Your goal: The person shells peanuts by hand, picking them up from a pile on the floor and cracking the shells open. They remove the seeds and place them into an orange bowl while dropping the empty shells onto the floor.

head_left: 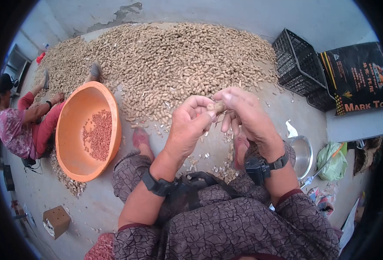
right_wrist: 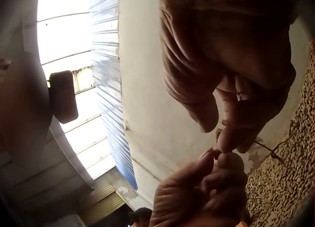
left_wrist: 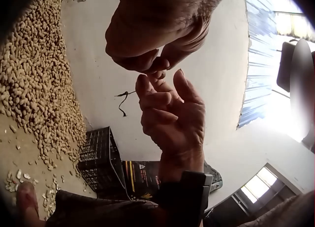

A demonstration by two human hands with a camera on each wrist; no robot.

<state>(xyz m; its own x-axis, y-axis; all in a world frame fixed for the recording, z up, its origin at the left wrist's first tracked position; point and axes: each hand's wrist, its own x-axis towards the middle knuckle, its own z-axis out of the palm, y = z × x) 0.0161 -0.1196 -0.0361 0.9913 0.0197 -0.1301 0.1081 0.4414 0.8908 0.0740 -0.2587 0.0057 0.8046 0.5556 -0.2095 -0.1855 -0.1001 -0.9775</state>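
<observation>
In the head view, my left hand (head_left: 187,125) pinches an unshelled peanut (head_left: 216,107) between thumb and curled fingers. Fingertips of the right hand (head_left: 250,119) meet it at the peanut's other end, thumb and forefinger on either side. A thin dark stem (left_wrist: 124,96) sticks out beside the fingers in the left wrist view. Seen from the right wrist, the fingers hide most of the peanut, and the two hands' fingertips almost meet. Both hands are raised above the lap, in front of a large heap of peanuts (head_left: 178,60) on the floor.
An orange basin (head_left: 68,134) with red shelled kernels (head_left: 99,134) stands at left, next to a seated person (head_left: 16,117). Black crates (head_left: 297,63) and a black printed sack (head_left: 360,78) are at right. Near the right knee are a metal bowl (head_left: 303,158) and a green bag (head_left: 333,162).
</observation>
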